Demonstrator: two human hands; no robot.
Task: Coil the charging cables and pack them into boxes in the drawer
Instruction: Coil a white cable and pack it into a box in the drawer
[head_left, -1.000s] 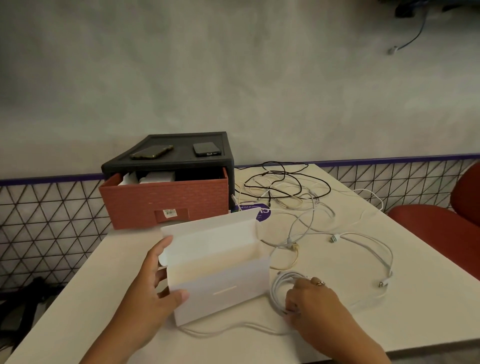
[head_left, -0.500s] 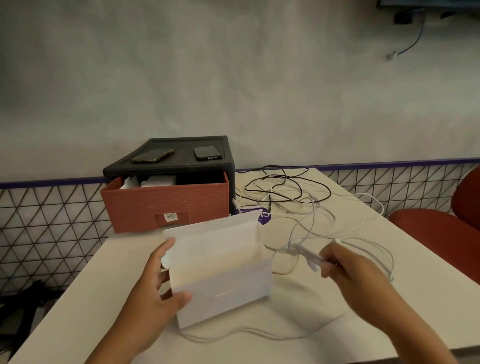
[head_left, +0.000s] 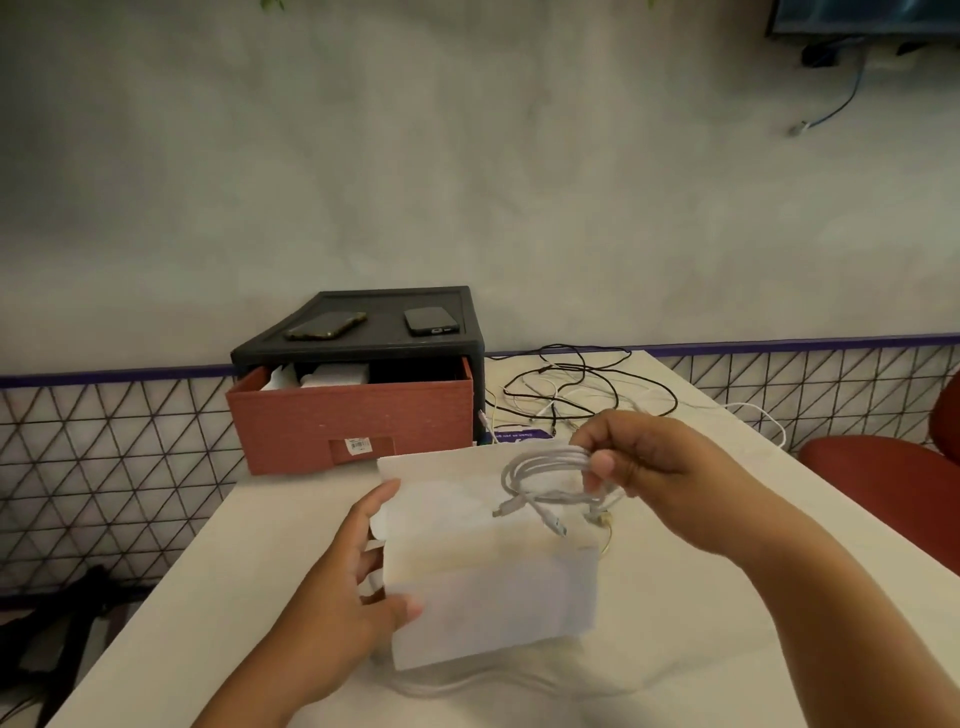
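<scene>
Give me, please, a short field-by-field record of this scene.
left hand: grips the left side of the open white box
right hand: pinches the coiled white cable above the box
white box: stands on the table, lid flap up
drawer: pulled open, white items inside
cabinet top: two phones
loose cables: tangled on the table beyond the box

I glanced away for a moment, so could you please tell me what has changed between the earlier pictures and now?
The right hand lifted the coiled white cable off the table and brought it left, pinching it above the open white box. The left hand kept gripping the box's left side; the drawer, the phones and the loose cables stayed put.
</scene>
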